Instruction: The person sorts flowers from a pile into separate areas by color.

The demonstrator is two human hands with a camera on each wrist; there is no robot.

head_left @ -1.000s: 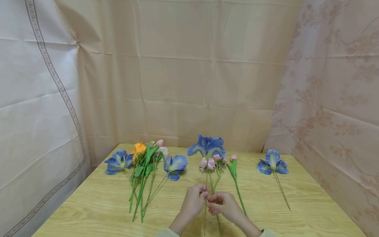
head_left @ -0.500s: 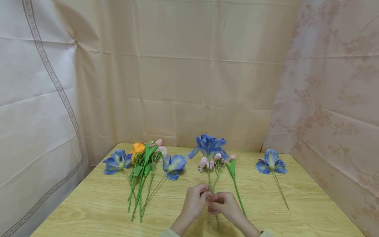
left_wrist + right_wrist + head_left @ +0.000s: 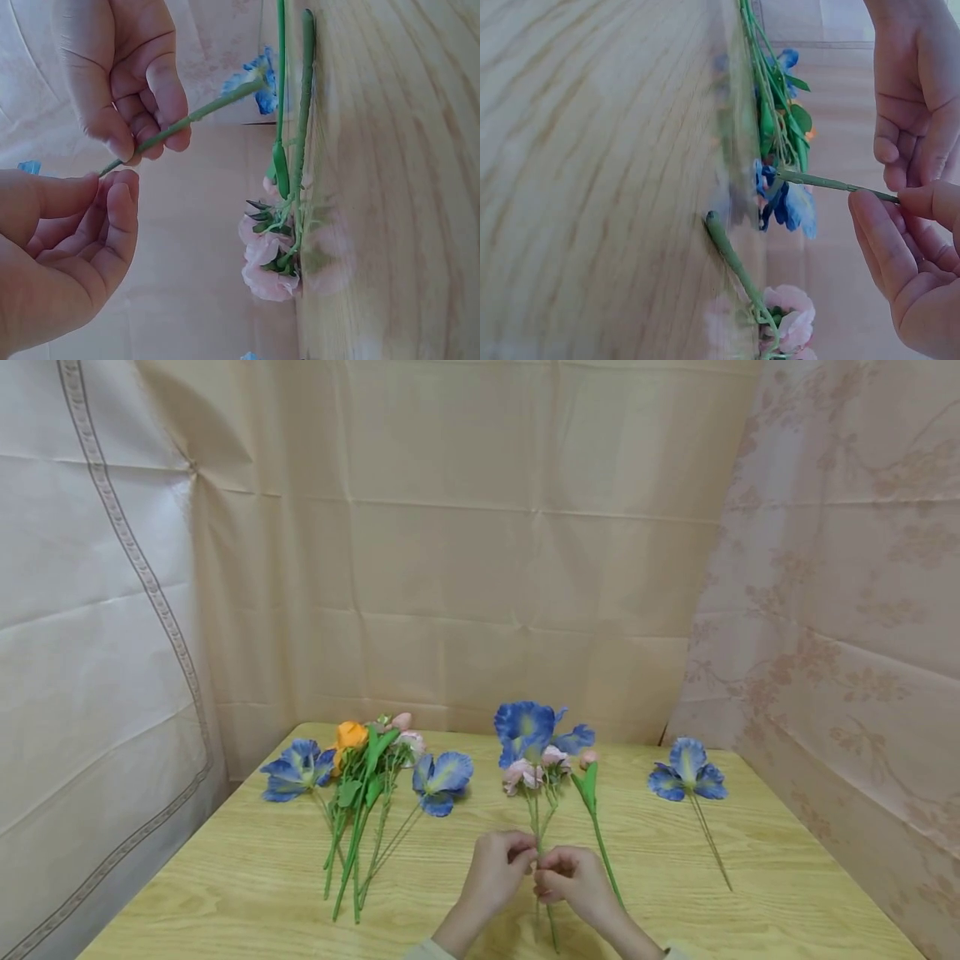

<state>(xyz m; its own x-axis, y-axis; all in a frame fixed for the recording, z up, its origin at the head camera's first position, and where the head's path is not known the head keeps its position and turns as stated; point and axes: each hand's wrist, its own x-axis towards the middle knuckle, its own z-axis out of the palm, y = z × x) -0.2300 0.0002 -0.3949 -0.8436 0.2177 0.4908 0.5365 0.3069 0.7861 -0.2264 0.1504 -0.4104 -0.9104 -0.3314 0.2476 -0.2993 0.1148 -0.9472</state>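
Above the table, a blue artificial iris stands with its head up and its thin stem running down between both hands. My left hand pinches the stem between thumb and forefinger. Just below, my right hand pinches the same stem, its fingertips close to the left ones. The stem's lower end sticks out past the right hand in both wrist views. Behind the stem, pale pink flowers lie on the table, overlapped by the iris in the head view.
A pink tulip-like bud with green leaves lies right of the hands, and another blue iris farther right. At left lies a pile with an orange flower, green stems and blue irises. Cloth curtains surround the wooden table.
The iris head has turned about its stem, so different petals now face the camera, and it has shifted slightly right. Both hands have moved a little right with it, still pinching the stem.
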